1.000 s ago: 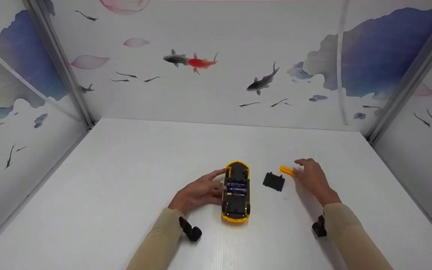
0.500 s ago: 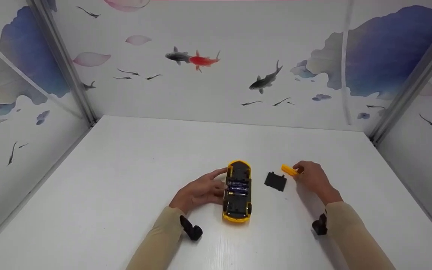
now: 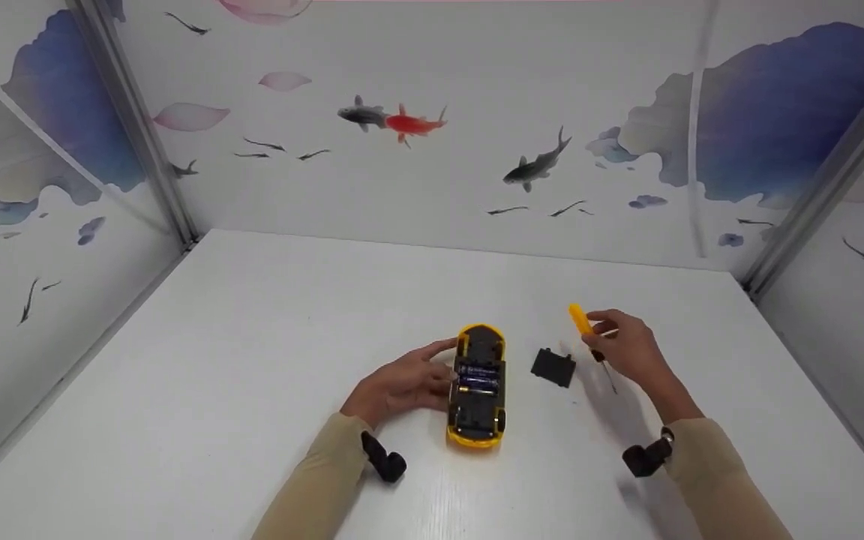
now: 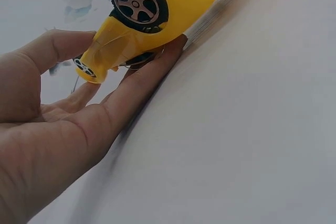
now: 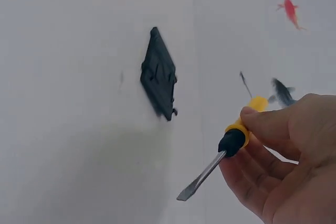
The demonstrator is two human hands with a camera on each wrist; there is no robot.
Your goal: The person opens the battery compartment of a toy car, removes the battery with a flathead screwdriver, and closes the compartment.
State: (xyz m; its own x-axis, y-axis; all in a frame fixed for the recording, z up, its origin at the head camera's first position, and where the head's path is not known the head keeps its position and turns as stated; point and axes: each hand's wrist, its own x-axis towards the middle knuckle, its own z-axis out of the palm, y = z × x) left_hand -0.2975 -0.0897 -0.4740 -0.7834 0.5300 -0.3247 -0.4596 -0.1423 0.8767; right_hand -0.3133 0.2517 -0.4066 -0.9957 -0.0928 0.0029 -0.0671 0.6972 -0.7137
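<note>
A yellow toy car [image 3: 477, 420] is upside down in the head view, its black underside showing batteries [image 3: 478, 379] in an uncovered compartment. My left hand [image 3: 406, 384] grips its left side. The left wrist view shows the thumb against the yellow body [image 4: 184, 3] and the fingers under it. Between thumb and fingers my right hand [image 3: 627, 346] pinches a flat-blade screwdriver [image 5: 233, 141] by its yellow handle, tilted with the metal blade [image 5: 202, 176] pointing down toward me. A black battery cover [image 3: 553, 367] lies on the table between the car and the right hand.
The white table [image 3: 312, 300] is bounded by a back wall [image 3: 417, 195] and side walls printed with fish and leaves. Metal posts [image 3: 814, 195] stand at the back corners. Black wrist cameras [image 3: 385, 459] are strapped on both sleeves.
My right hand has taken hold of the screwdriver and raised it from the table, so its shaft now shows below the fingers. The left hand and car have stayed in place.
</note>
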